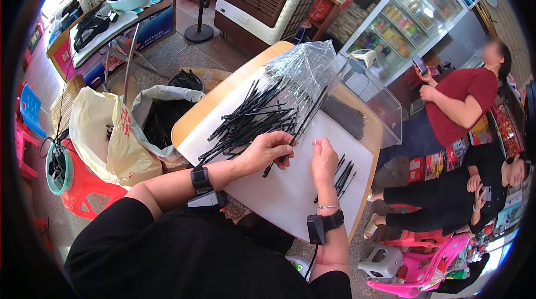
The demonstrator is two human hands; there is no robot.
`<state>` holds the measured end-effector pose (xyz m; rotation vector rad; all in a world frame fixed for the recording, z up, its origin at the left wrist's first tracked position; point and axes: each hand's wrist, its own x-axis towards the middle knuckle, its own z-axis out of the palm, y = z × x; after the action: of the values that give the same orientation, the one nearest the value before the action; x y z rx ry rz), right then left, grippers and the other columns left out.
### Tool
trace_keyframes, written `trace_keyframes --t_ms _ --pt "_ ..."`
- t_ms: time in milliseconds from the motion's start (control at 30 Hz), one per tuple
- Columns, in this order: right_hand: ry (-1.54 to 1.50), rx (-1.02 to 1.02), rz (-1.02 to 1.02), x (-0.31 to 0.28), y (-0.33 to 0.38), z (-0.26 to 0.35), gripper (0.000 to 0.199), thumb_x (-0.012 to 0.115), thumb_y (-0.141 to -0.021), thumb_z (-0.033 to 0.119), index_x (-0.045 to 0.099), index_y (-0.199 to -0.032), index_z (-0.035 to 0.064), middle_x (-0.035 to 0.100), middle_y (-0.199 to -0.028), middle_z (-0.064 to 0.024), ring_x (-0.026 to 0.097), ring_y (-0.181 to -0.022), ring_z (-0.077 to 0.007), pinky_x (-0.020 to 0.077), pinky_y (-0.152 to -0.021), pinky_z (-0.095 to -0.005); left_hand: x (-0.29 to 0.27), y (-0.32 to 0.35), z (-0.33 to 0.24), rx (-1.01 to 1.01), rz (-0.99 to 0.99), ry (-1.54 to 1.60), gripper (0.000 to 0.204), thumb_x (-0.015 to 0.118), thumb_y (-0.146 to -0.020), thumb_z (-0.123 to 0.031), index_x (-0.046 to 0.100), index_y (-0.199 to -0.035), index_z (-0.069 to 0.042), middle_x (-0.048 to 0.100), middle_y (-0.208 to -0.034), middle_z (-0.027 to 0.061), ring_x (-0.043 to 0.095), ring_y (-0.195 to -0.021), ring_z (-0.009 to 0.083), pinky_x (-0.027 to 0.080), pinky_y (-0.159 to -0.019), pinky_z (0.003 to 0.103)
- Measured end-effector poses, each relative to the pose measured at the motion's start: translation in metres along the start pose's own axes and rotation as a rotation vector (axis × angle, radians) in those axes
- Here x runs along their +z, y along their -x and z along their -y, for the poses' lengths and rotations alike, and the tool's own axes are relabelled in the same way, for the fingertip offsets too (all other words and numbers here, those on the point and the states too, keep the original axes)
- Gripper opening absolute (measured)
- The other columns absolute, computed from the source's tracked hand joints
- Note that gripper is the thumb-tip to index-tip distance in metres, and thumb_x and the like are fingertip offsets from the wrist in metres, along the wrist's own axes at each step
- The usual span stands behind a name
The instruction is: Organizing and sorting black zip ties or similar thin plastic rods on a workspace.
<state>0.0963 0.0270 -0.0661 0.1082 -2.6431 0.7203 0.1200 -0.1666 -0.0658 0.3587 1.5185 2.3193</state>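
The left hand (273, 151) is pinching a slim black rod (269, 169) between nearly closed thumb and fingers, above the white tabletop sheet (290, 204). The right hand (323, 160) is curling its fingers together just beside it; I am not able to tell whether it is gripping anything. For clean handling, I am favouring a light pinch, clear of the loose rod pile (251, 123). The rod is looking dark and narrow, one end projecting below the fingers.

Rods (244, 123) are showing black, the counter (262, 198) is displaying white within tan edging, and a bag (95, 126) is showing cream with red print.
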Motion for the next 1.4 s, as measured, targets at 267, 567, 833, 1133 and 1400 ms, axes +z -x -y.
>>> trace_keyframes --t_ms 267,567,833,1133,1400 --pt "-0.114 0.027 -0.003 0.025 -0.019 -0.004 0.015 0.053 -0.089 0.015 0.063 -0.093 0.0046 0.067 -0.080 -0.0168 0.065 -0.075 -0.0327 0.0486 -0.067 -0.0417 0.003 -0.003 0.001 -0.003 -0.011 -0.008 0.012 0.054 -0.095 -0.011 0.054 -0.102 -0.001 0.062 -0.085 0.0046 0.063 -0.072 0.0128 0.053 -0.064 0.026" --pt "-0.315 0.204 0.198 -0.015 0.014 -0.009 0.017 0.053 -0.090 0.014 0.061 -0.096 0.0009 0.067 -0.083 -0.0139 0.064 -0.074 -0.0237 0.0481 -0.069 -0.0344 -0.003 0.000 0.002 0.019 -0.038 -0.007 0.011 0.053 -0.095 -0.010 0.054 -0.101 -0.001 0.062 -0.085 0.0051 0.063 -0.072 0.0123 0.053 -0.063 0.026" --pt "-0.271 0.152 0.092 0.014 -0.001 -0.008 0.015 0.054 -0.090 0.015 0.061 -0.093 0.0018 0.066 -0.081 -0.0167 0.063 -0.073 -0.0326 0.0471 -0.067 -0.0380 0.001 -0.005 0.003 0.029 -0.049 -0.021 0.012 0.053 -0.094 -0.009 0.055 -0.102 0.000 0.061 -0.084 0.0040 0.062 -0.070 0.0111 0.054 -0.061 0.025" --pt "-0.184 0.095 0.125 -0.028 0.028 0.007 0.016 0.050 -0.092 0.014 0.061 -0.096 0.0042 0.066 -0.080 -0.0172 0.064 -0.075 -0.0344 0.0485 -0.066 -0.0421 -0.002 -0.002 0.005 0.016 -0.087 -0.002 0.013 0.053 -0.094 -0.009 0.054 -0.102 0.000 0.060 -0.085 0.0054 0.062 -0.070 0.0122 0.056 -0.061 0.027" --pt "-0.094 -0.007 0.199 -0.008 0.019 -0.006 0.016 0.055 -0.089 0.018 0.062 -0.096 0.0052 0.067 -0.083 -0.0167 0.064 -0.077 -0.0349 0.0489 -0.068 -0.0433 -0.004 -0.004 0.004 0.082 -0.091 0.051 0.014 0.053 -0.095 -0.011 0.054 -0.106 -0.002 0.062 -0.086 0.0055 0.064 -0.073 0.0146 0.054 -0.063 0.028"
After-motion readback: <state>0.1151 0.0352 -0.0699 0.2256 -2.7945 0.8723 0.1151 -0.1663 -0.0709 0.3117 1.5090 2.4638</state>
